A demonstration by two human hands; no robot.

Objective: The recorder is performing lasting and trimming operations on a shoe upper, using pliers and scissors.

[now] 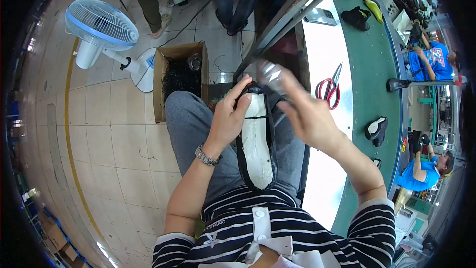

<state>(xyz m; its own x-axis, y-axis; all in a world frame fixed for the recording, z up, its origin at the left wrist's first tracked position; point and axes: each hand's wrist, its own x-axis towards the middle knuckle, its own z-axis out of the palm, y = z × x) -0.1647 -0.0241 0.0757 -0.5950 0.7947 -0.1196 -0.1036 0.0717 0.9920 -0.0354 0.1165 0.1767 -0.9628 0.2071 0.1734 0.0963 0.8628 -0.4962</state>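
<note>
**A:** How much elbow room is there?

**B:** Right side's tight: the right hand (315,121) is up over the near edge of a silvery bench strip (325,173). Left of the left hand (229,116) there's a thigh, then tiled floor (104,144) stretching way out.

**A:** And the grip?

**B:** Left's clamped on 1 end of a black shoe (257,144), thumb on the white underside. Shoe's sole-up over the lap, running from those fingers back toward the belly. Right fingers curl by a shiny thing (271,72), but it's all blur, so can't tell if they're closed on it.

**A:** Anything in the way?

**B:** Red-handled scissors (335,83) just past the right hand, on the strip. A cardboard box (158,87) sits ahead-left of the left hand. A slanted metal bar (285,17) rises ahead of both hands. Further out: the green bench top (364,64) to the right, a fan (101,25) far ahead-left, and 2 people in blue (439,62) way off right.
</note>
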